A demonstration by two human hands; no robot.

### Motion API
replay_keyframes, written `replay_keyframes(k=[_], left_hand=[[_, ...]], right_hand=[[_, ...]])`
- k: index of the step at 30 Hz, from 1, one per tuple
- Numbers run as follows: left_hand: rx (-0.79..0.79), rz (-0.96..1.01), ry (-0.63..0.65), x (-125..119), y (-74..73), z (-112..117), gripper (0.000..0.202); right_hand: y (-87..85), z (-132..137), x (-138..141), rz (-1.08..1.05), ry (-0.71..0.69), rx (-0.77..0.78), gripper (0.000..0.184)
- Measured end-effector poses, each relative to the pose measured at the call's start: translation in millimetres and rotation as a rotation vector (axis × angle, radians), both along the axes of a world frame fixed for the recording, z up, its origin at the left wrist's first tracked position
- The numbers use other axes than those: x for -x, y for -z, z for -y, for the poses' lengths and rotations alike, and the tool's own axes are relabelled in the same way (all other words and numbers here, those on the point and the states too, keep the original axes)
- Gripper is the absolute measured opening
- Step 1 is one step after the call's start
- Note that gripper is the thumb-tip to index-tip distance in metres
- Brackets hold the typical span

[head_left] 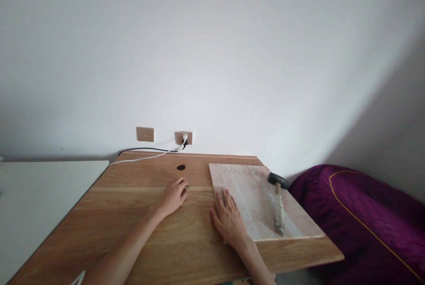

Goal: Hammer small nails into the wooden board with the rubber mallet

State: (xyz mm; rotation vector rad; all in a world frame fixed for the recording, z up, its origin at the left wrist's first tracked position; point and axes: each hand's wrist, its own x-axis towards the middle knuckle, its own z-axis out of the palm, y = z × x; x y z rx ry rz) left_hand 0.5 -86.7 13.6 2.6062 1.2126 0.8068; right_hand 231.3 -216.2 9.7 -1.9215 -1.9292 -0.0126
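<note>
My left hand rests on the wooden table with its fingers curled inward and closed. What lies inside the curl, if anything, is hidden. Flat on the left edge of a pale, worn board lies my right hand, fingers spread and nothing in them. A mallet with a dark head and a whitish, worn handle lies on the right part of that board, apart from my right hand. A zigzag row of marks runs along the board's far edge.
A round dark hole is in the tabletop. White and black cables run to a wall socket, beside a switch plate. A white surface adjoins on the left. A purple cover bulges at the right.
</note>
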Motion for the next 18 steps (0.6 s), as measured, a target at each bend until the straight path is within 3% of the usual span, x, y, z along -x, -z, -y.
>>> replay_keyframes(k=[5, 10, 13, 18], left_hand=[[-0.022, 0.095, -0.021, -2.9, 9.0, -8.2, 0.017], [-0.088, 0.294, -0.085, 2.6, 13.7, -20.4, 0.026], [-0.100, 0.366, -0.129, 14.6, 6.8, -30.7, 0.027], [-0.021, 0.325, -0.138, 38.4, -10.2, -46.2, 0.024]], right_hand=[[-26.3, 7.9, 29.3, 0.022, -0.010, 0.175, 0.068], [-33.1, 16.8, 76.8, -0.048, -0.075, 0.205, 0.073], [-33.0, 23.2, 112.8, -0.132, -0.154, 0.184, 0.078], [-37.2, 28.2, 178.8, -0.253, -0.284, 0.177, 0.083]])
